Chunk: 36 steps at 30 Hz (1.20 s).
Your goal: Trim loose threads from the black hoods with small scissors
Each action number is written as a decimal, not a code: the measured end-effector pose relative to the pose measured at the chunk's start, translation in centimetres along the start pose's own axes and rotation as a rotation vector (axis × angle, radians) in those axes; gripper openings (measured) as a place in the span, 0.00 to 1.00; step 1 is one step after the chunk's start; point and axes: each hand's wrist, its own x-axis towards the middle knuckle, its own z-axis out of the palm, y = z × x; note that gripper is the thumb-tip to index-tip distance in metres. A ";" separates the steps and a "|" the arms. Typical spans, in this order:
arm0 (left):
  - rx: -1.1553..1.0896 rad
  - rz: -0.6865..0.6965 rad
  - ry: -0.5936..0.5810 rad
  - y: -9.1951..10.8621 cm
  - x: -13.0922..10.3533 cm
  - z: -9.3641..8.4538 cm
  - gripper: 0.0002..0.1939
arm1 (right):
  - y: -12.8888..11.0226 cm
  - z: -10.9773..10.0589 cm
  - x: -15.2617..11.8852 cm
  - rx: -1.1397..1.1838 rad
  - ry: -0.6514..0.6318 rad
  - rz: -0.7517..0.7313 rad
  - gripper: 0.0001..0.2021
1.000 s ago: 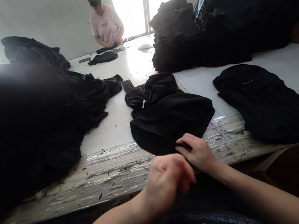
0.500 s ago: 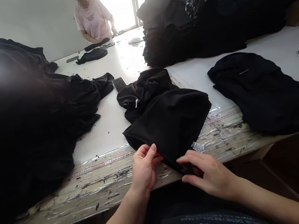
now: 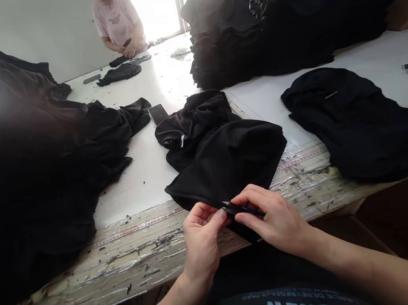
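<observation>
A black garment (image 3: 228, 156) lies bunched on the table in front of me, its near edge hanging toward my lap. My left hand (image 3: 202, 234) is closed, pinching that edge between thumb and fingers. In my right hand (image 3: 276, 216) is a pair of thread snips (image 3: 251, 211), gripped between thumb and fingers. Their metal tips meet the cloth right beside my left thumb. A small white tag (image 3: 182, 141) shows on the garment's far folds. Whether the blades are apart or together is too small to tell.
A large heap of black cloth (image 3: 27, 178) fills the left side. Stacked black garments (image 3: 248, 45) stand at the back right, and one black hooded piece (image 3: 343, 117) lies flat at right. A phone (image 3: 158, 114) rests behind the garment. Across the table stands a person (image 3: 118, 23).
My right hand has moved left and up, bringing the snips to the edge by my left thumb. The white label near it is now hidden. The person opposite has brought their hands together.
</observation>
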 end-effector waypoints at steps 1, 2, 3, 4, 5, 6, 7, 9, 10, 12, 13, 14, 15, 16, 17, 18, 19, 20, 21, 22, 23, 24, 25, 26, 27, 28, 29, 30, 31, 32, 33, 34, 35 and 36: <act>0.000 -0.002 0.005 -0.1 0.0 0.0 0.08 | 0.0 0.1 0.0 -0.002 0.005 -0.007 0.06; -0.001 -0.006 0.007 -0.2 0.0 0.1 0.07 | 0.0 0.2 -0.1 -0.004 0.009 -0.012 0.06; -0.004 -0.009 0.007 -0.3 0.0 0.1 0.07 | 0.0 0.2 -0.1 -0.004 0.012 -0.012 0.06; -0.008 -0.014 0.006 -0.3 0.0 0.1 0.07 | 0.0 0.2 -0.1 -0.001 0.009 -0.007 0.06; -0.011 -0.019 0.005 -0.4 0.0 0.1 0.07 | 0.0 0.2 0.0 0.004 0.004 0.001 0.06; -0.013 -0.025 0.003 -0.4 -0.1 0.1 0.07 | 0.0 0.2 0.0 0.010 -0.004 0.011 0.05; -0.014 -0.031 0.000 -0.4 -0.1 0.1 0.07 | -0.1 0.1 0.0 0.017 -0.013 0.021 0.05; -0.011 -0.039 -0.002 -0.5 -0.2 0.1 0.07 | -0.1 0.1 0.1 0.034 -0.026 0.040 0.04; -0.010 -0.040 -0.003 -0.5 -0.3 0.1 0.07 | -0.1 0.0 0.1 0.042 -0.030 0.050 0.04; -0.004 -0.038 -0.005 -0.6 -0.3 0.0 0.07 | -0.2 0.0 0.1 0.059 -0.037 0.078 0.04; 0.001 -0.036 -0.005 -0.7 -0.2 0.0 0.07 | -0.2 0.0 0.1 0.066 -0.041 0.095 0.03; 0.009 -0.035 -0.006 -0.7 -0.2 0.0 0.07 | -0.2 0.1 0.1 0.073 -0.044 0.112 0.03; 0.018 -0.033 -0.005 -0.8 -0.2 0.0 0.07 | -0.1 0.1 0.1 0.079 -0.047 0.128 0.03; 0.027 -0.033 -0.002 -0.9 -0.2 -0.1 0.07 | -0.1 0.1 0.0 0.084 -0.048 0.141 0.03; 0.035 -0.032 0.001 -1.0 -0.1 -0.1 0.08 | 0.0 0.1 0.0 0.089 -0.052 0.153 0.03; 0.041 -0.032 0.006 -1.0 -0.1 -0.1 0.08 | 0.1 0.2 -0.1 0.097 -0.054 0.164 0.03; 0.045 -0.032 0.009 -1.1 -0.1 -0.1 0.08 | 0.2 0.2 -0.1 0.108 -0.053 0.173 0.03; 0.047 -0.031 0.012 -1.2 -0.1 -0.1 0.08 | 0.4 0.2 -0.2 0.124 -0.046 0.180 0.03; 0.045 -0.032 0.013 -1.3 -0.1 0.0 0.08 | 0.5 0.3 -0.2 0.142 -0.028 0.183 0.03; 0.041 -0.035 0.009 -1.3 -0.1 0.0 0.08 | 0.6 0.3 -0.3 0.159 -0.006 0.177 0.04; 0.034 -0.040 0.003 -1.4 -0.2 0.1 0.08 | 0.6 0.4 -0.3 0.170 0.012 0.160 0.04; 0.020 -0.047 -0.007 -1.4 -0.2 0.1 0.08 | 0.7 0.4 -0.3 0.168 0.027 0.135 0.04; 0.003 -0.054 -0.016 -1.4 -0.2 0.2 0.08 | 0.7 0.5 -0.3 0.150 0.031 0.103 0.05; -0.013 -0.060 -0.024 -1.4 -0.3 0.3 0.08 | 0.6 0.7 -0.3 0.120 0.027 0.068 0.07; -0.027 -0.065 -0.027 -1.5 -0.3 0.3 0.07 | 0.6 0.8 -0.4 0.082 0.022 0.037 0.10; -0.036 -0.069 -0.027 -1.5 -0.4 0.4 0.07 | 0.6 1.0 -0.4 0.044 0.018 0.011 0.13; -0.040 -0.070 -0.022 -1.6 -0.5 0.4 0.07 | 0.7 1.2 -0.4 0.011 0.019 -0.009 0.15; -0.038 -0.074 -0.019 -1.6 -0.5 0.5 0.08 | 0.7 1.3 -0.4 -0.015 0.018 -0.027 0.15; -0.039 -0.083 -0.019 -1.7 -0.5 0.5 0.08 | 0.8 1.4 -0.4 -0.033 0.016 -0.045 0.13; -0.043 -0.094 -0.021 -1.7 -0.4 0.4 0.09 | 1.0 1.4 -0.5 -0.044 0.017 -0.062 0.10; -0.048 -0.102 -0.020 -1.7 -0.2 0.3 0.10 | 1.1 1.4 -0.5 -0.049 0.019 -0.080 0.06; -0.057 -0.101 -0.007 -1.5 0.1 0.1 0.10 | 1.3 1.4 -0.4 -0.051 0.023 -0.097 0.04; -0.070 -0.088 0.019 -1.3 0.5 -0.2 0.11 | 1.4 1.3 -0.4 -0.049 0.030 -0.109 0.03; -0.089 -0.061 0.061 -1.0 1.1 -0.7 0.11 | 1.5 1.1 -0.4 -0.048 0.037 -0.116 0.03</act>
